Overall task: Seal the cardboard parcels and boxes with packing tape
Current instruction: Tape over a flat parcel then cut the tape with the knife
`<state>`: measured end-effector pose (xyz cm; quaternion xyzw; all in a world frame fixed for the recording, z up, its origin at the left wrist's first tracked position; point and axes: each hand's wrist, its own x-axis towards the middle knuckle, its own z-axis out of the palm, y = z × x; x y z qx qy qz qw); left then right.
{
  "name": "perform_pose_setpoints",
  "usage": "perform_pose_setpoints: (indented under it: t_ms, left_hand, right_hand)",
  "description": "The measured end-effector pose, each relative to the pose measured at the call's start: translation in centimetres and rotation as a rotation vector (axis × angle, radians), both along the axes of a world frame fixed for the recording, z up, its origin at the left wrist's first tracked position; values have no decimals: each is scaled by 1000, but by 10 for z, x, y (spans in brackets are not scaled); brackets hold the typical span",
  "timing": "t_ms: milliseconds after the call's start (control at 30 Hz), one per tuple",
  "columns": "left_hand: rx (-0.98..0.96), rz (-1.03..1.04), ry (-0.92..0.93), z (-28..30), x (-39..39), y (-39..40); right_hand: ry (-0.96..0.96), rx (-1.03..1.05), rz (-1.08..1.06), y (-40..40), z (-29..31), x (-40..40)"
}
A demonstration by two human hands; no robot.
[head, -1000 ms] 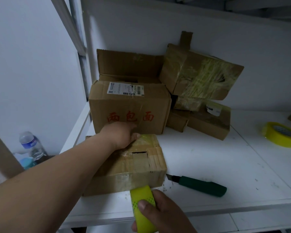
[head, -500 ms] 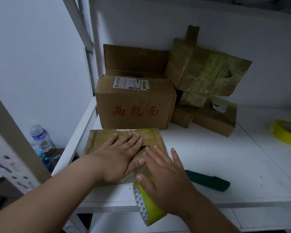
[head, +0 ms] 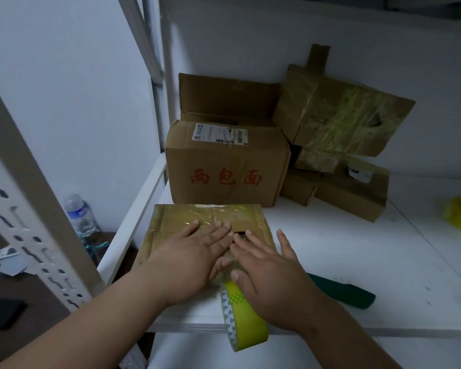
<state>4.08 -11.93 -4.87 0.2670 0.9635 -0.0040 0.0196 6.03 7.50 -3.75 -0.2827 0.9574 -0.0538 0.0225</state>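
Head view, both flat-fingered grips (head: pixel 194 258) (head: pixel 270 275) pressing taped parcel (head: pixel 210 222), tape roll (head: pixel 244 320) under right palm

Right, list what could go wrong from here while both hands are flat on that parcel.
1. The tape roll hangs off the shelf edge under the right hand, apparently held only by the thumb; it might drop or tug the strip loose.
2. The dark hole in the small parcel sits between the fingertips; tape pressed there could sag or crease.
3. The green knife lies close beside the right hand, its blade end hidden; a sideways swipe could hit it.
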Motion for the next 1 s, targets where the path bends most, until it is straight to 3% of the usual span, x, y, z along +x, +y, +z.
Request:
perform_pose_setpoints:
  t_ms: [300,467,533,633,767,833,1000]
  left_hand:
    - [-24,17,-125,11,-1,2]
    - [15,64,-31,9,3,-2]
    - [28,120,-1,13,10,-5]
    - [-37,219,-80,17,15,-20]
    - [-21,290,-173,14,10,-38]
    - [-2,274,-175,18,6,-37]
    - [261,283,-354,59,-1,-46]
  right_hand:
    - [36,-147,-34,-1,-11,3]
    - [320,-689,-226,11,-39,33]
    - [366,-736,-280,12,-59,55]
    - [249,-602,-349,10,-81,71]
    - [-171,-574,-351,9,-74,73]
    - [-310,-647,-355,10,-68,73]
    - [-369,-914,-351,10,-17,70]
